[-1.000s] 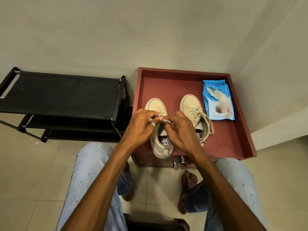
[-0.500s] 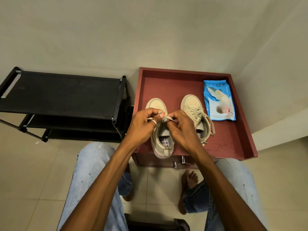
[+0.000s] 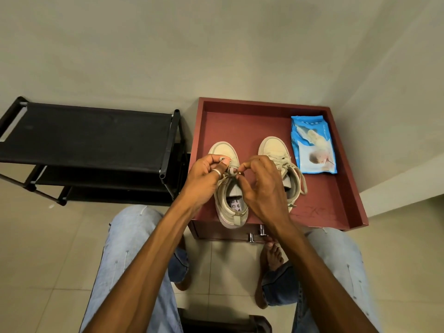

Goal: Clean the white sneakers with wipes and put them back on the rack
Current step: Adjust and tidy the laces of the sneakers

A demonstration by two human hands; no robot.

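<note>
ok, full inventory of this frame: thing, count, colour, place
sneakers: 2, off-white; side by side on the red table, left sneaker under both hands, right sneaker beside it
laces: off-white, on the left sneaker, pinched by both hands
wipes pack: 1, blue, flat on the table's far right, apart from the sneakers
table: 1, dark red, raised rim, in the room's corner; metal knobs on its front
shoe rack: 1, black, left of the table, shelves bare where visible
floor: beige tiles
jeans: light blue, both legs, bottom of view
bare feet: 2, on the floor below the table, right foot clearer
left hand: ring on one finger, on the laces
right hand: on the laces
</note>
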